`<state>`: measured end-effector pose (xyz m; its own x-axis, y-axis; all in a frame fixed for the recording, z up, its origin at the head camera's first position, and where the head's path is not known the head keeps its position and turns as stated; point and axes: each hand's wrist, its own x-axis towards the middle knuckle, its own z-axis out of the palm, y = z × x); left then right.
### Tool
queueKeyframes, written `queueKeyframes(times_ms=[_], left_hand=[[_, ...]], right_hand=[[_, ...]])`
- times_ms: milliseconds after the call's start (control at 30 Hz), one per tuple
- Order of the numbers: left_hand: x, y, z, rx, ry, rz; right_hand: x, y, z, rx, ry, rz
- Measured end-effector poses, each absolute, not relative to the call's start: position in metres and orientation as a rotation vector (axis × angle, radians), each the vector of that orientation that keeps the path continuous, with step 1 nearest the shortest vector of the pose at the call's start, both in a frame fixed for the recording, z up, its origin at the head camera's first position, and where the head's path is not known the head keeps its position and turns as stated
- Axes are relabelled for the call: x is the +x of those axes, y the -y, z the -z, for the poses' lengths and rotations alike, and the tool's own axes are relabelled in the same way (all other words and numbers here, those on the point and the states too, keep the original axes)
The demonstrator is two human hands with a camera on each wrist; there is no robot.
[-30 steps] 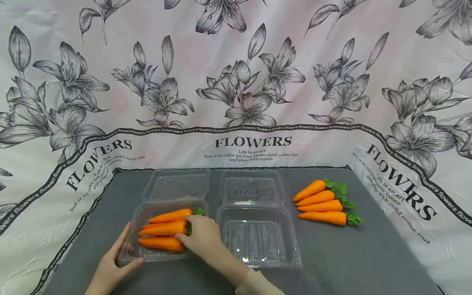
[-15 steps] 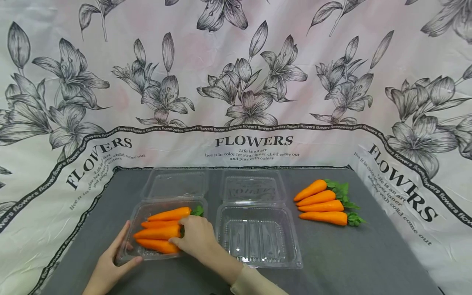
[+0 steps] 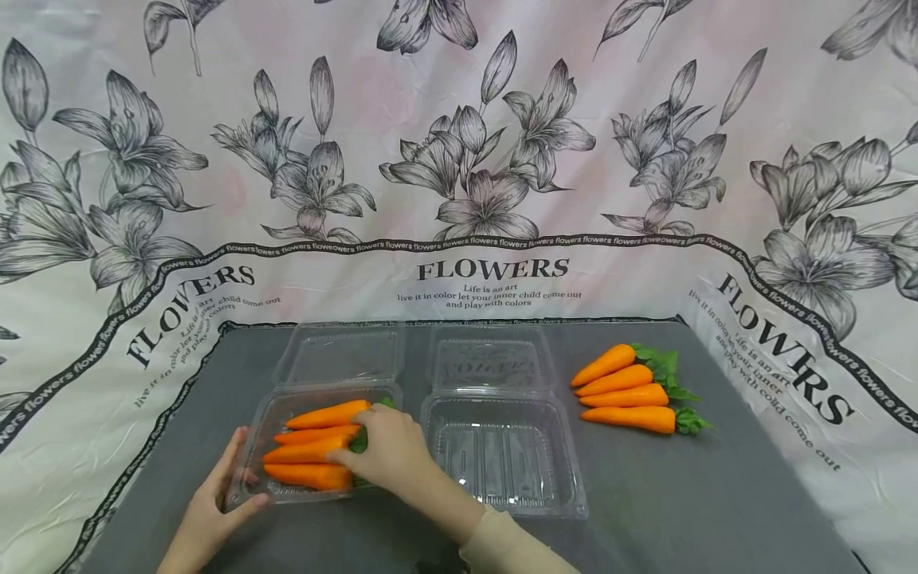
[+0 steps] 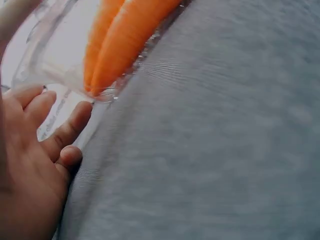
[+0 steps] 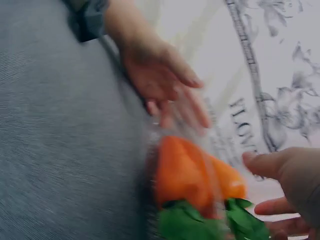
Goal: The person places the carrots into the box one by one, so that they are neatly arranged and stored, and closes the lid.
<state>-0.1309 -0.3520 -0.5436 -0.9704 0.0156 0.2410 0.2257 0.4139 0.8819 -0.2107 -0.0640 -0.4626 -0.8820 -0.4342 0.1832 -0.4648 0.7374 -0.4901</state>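
A clear clamshell box (image 3: pixel 253 440) at the front left holds several orange carrots (image 3: pixel 315 450) with green tops, lying side by side. My left hand (image 3: pixel 228 486) rests against the box's front left corner, fingers straight along its side and thumb at the front rim. My right hand (image 3: pixel 373 450) lies over the carrots' leafy ends, fingertips touching their thick ends. In the left wrist view my left hand (image 4: pixel 40 145) touches the box's edge (image 4: pixel 55 65) below the carrot tips (image 4: pixel 125 40). The right wrist view shows the carrots (image 5: pixel 182 172), their leaves (image 5: pixel 185 222), my right hand (image 5: pixel 295 175) and my left hand (image 5: pixel 160 80).
A second clear clamshell box (image 3: pixel 566 486) stands empty just right of the first, lid open to the back. Several more carrots (image 3: pixel 624 391) lie in a row at the right on the grey cloth (image 3: pixel 681 494). A flower-printed sheet (image 3: pixel 495 159) hangs behind.
My right hand has shifted the carrots a little leftward in the box and they now lie closer together. My left hand has stayed at the box's corner.
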Motion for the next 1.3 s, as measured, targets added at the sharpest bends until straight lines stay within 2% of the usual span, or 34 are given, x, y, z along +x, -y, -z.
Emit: queueKeyframes(times_ms=[167, 300, 467, 767, 1000, 1300], left_hand=[[-0.135, 0.367, 0.533, -0.358, 2.154, 1.900], [-0.144, 0.381, 0.515, -0.168, 2.288, 1.742], [-0.174, 0.394, 0.501, 0.019, 2.591, 1.459], [-0.227, 0.406, 0.494, 0.197, 2.694, 1.615], [-0.245, 0.400, 0.495, 0.090, 2.802, 1.714], [-0.248, 0.391, 0.505, -0.079, 2.832, 1.758]], right_hand=[[-0.235, 0.033, 0.451, 0.680, 2.741, -1.170], [-0.261, 0.008, 0.445, 0.586, 2.706, -1.321], [-0.285, -0.005, 0.445, 0.525, 2.787, -1.407], [-0.301, 0.006, 0.457, 0.365, 2.974, -1.548], [-0.303, 0.019, 0.464, 0.436, 3.028, -1.621], [-0.309, 0.020, 0.463, 0.385, 3.073, -1.685]])
